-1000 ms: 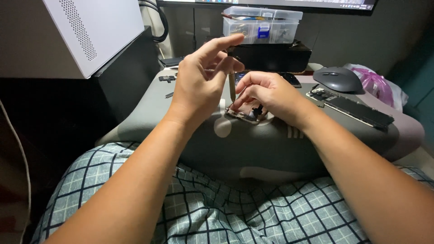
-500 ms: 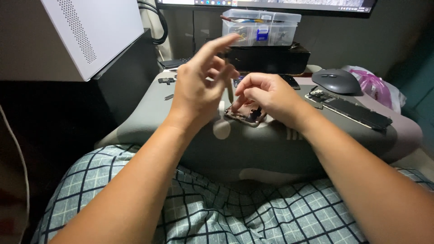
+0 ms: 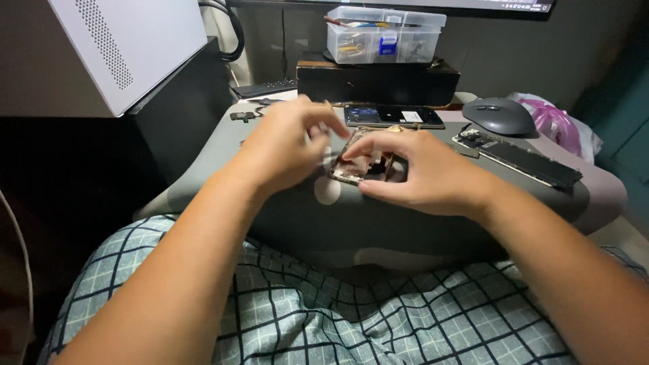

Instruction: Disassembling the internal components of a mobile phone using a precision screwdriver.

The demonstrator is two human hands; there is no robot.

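head view looks down on a grey pad [image 3: 433, 223] lying over a lap in checked cloth [image 3: 324, 318]. right hand [image 3: 419, 172] grips an opened phone [image 3: 358, 165] on the pad, fingers curled round its edge. left hand [image 3: 284, 145] hovers just beside it, blurred; i cannot tell how its fingers stand. near the far rim lie a phone panel [image 3: 520, 159], a mouse [image 3: 499, 115] and a clear parts box [image 3: 385, 34]. a white case [image 3: 122, 47] stands left; the room is dim.
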